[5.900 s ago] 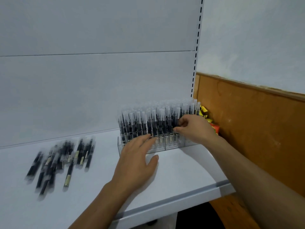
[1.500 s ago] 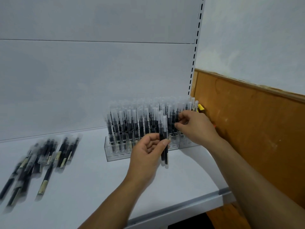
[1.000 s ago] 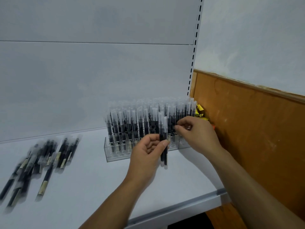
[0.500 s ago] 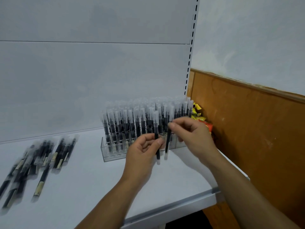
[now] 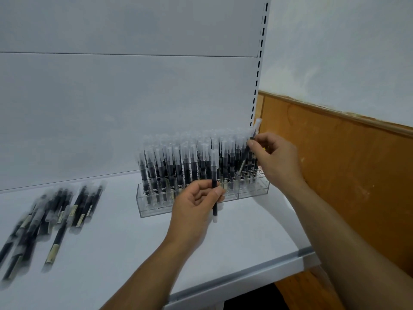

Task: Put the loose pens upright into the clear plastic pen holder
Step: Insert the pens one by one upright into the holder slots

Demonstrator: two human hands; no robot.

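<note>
**Seating the tilted pen at the holder's right end**

Your right hand [image 5: 273, 159], right of centre in the frame, pinches a pen [image 5: 252, 142] between thumb and fingertips; it leans, its clear cap sticking up above the rows of standing pens and its lower end hidden among them. Whether the tip has found a slot cannot be told from here. Bring the barrel upright before you push, so it drops straight rather than wedging against its neighbours. Keep the pinch high on the barrel, where your fingers are clear of the caps around it, and let go only once it stands by itself.

Your left hand [image 5: 196, 204], at the centre of the frame, grips a second pen [image 5: 214, 186] vertically, cap up, just in front of the clear plastic pen holder [image 5: 201, 206] and apart from it. Hold it steady there, ready to hand over or to slot in next, and avoid knocking the front row.

The holder sits on the white shelf [image 5: 134, 253] against the back panel, already densely filled, so free slots are probably few; look for the gap before lowering. The loose pens [image 5: 55, 211] lie flat in a heap at the lower left of the frame, well apart from the holder, so plenty of the job remains.
</note>
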